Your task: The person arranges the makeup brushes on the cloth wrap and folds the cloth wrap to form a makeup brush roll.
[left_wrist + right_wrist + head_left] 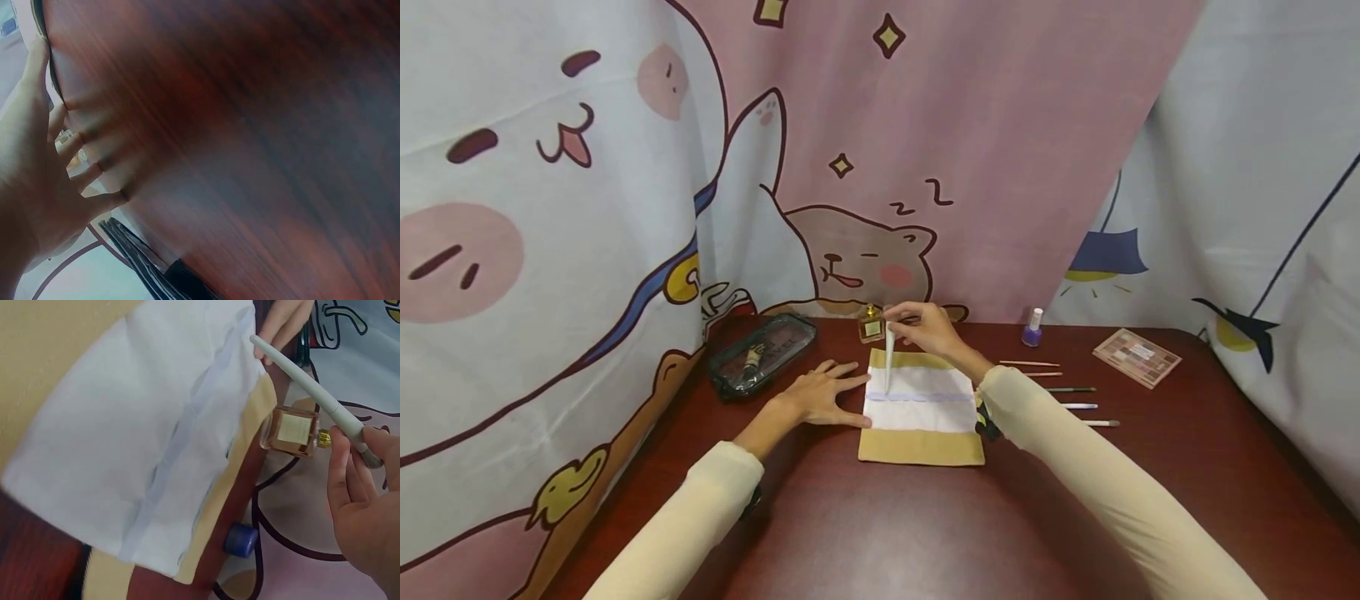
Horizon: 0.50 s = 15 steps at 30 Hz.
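Nearest, two pale sleeves (1097,467) reach in from the lower left and lower right of the frame, over a dark red-brown table (880,533). At the centre lies the tan-and-white cloth (925,415), tan along its top and bottom edges, with a lilac stripe (925,397) across its white middle. Left of it, the left hand (820,394) is spread wide and grips nothing, thumb tip and forefinger tip at the cloth's left edge. Above the cloth's upper left part, the right hand (928,329) pinches the white stick (891,358) near its thick upper end; the thin end points down at the left part of the stripe, whether touching I cannot tell. Right of centre, slender sticks (1078,407) lie in a row, partly behind the right sleeve. Farther back are a dark-edged see-through pouch (782,342) at left and a palette (1138,358) at right; then a perfume bottle (872,327) just beyond the cloth and a purple polish bottle (1032,332) right of it. Behind everything hangs a pink-and-white cartoon curtain (1015,150)
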{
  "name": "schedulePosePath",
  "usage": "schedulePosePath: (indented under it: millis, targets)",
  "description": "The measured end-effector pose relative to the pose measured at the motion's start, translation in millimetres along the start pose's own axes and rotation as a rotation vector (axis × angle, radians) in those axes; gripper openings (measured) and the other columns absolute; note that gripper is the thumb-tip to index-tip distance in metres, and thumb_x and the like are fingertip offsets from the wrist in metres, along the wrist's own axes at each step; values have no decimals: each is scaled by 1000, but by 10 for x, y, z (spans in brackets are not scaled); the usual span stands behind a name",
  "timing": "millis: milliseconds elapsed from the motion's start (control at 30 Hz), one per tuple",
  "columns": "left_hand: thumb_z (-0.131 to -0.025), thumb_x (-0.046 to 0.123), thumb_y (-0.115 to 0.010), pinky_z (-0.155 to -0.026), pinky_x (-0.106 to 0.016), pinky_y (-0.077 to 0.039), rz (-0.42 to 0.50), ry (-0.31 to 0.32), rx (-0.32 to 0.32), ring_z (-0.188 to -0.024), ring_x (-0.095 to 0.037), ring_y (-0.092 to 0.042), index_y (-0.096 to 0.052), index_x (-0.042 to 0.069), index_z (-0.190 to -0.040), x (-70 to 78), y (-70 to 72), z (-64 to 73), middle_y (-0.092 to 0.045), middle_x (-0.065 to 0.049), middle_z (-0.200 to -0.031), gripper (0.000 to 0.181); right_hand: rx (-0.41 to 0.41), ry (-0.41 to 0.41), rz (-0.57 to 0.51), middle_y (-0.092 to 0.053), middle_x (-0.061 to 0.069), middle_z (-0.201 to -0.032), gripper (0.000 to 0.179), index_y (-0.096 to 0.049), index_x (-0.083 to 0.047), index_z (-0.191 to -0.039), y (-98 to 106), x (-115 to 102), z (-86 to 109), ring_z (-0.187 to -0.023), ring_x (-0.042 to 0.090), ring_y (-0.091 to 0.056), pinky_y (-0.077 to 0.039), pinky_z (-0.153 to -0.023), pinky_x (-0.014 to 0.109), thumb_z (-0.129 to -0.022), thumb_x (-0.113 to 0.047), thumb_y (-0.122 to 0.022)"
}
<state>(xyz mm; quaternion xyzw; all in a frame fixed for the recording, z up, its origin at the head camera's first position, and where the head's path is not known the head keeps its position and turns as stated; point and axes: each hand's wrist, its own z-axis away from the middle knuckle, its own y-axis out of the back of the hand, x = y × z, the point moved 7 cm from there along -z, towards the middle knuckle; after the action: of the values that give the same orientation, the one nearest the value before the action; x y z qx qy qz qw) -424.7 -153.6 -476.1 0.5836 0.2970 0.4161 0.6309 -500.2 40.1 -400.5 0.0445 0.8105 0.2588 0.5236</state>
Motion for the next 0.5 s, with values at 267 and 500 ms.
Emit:
schedulePosePath:
  millis: [267, 500]
  targets:
    - [-86, 85, -54, -113, -64, -35, -22, -16, -11, -154, -36, -25, -35, 40, -162, -4, -6, 3, -27, -1, -170, 91, -12, -15, -11, -75, 18, -113, 22, -76, 0, -117, -152, 73, 7, -93, 43, -75, -62, -73, 46, -96, -5, -74]
    - [-90, 82, -51, -111, -65, -37, -37, -37, -13, -154, -38, -24, -33, 39, -163, 17, 1, 19, -26, -2, -171, 86, -27, 5, 7, -76, 17, -106, 24, -73, 5, -118, -217, 155, 58, -91, 34, -77, -61, -77, 52, -97, -5, -73]
